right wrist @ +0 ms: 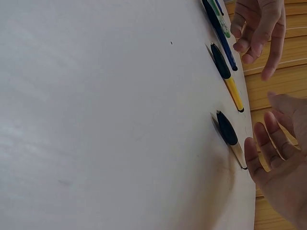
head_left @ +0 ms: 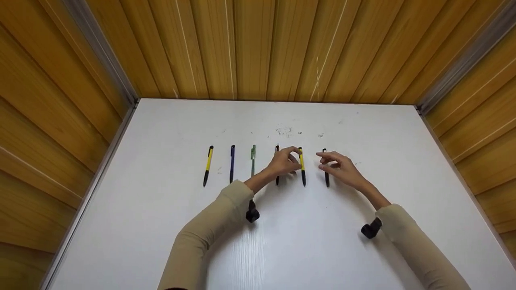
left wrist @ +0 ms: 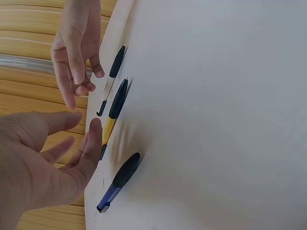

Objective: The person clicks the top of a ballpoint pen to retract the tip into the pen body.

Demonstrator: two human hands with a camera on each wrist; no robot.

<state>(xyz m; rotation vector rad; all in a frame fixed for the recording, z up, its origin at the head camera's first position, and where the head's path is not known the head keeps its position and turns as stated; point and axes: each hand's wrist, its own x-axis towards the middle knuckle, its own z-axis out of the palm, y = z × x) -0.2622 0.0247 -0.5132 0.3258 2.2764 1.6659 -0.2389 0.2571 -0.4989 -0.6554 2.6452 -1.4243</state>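
Observation:
My left hand (head_left: 284, 162) hovers by a yellow pen with a black grip (head_left: 302, 166), its fingers loosely bent and nothing held. In the left wrist view a fingertip overlaps that pen; I cannot tell whether it touches. Under the left hand lies a dark blue pen with a black grip (left wrist: 127, 170), partly hidden in the head view. My right hand (head_left: 340, 167) is held over a white pen with a black grip (right wrist: 227, 128), which it partly covers. The right fingers are spread and relaxed, with a gap to the pen in the right wrist view.
Left of the hands, another yellow pen (head_left: 208, 166), a blue pen (head_left: 232, 163) and a green pen (head_left: 253, 155) lie in the same row. The white table (head_left: 169, 225) has dark smudges (head_left: 284, 131) near its back. Wood-patterned panels (head_left: 250, 48) wall the back and sides.

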